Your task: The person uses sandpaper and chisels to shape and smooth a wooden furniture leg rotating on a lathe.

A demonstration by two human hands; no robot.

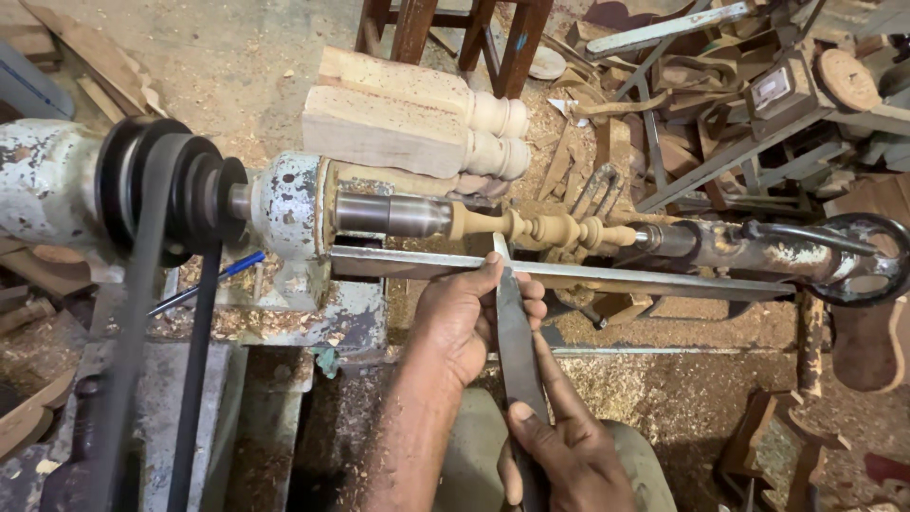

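Observation:
A pale turned wooden spindle (540, 228) is mounted on a lathe between the metal chuck (391, 214) and the tailstock (758, 246). A long flat steel chisel (512, 327) rests on the metal tool rest bar (645, 278), its tip touching the spindle near its left end. My left hand (469, 318) presses the blade down at the rest. My right hand (564, 446) grips the lower part of the chisel near my knee.
The lathe headstock (57, 185) with pulley and black belt (152, 284) fills the left. Two finished turned legs (417, 114) lie behind the lathe. A stool (455, 38) stands at the back, scrap wood and frames (758, 104) pile at right. Sawdust covers the floor.

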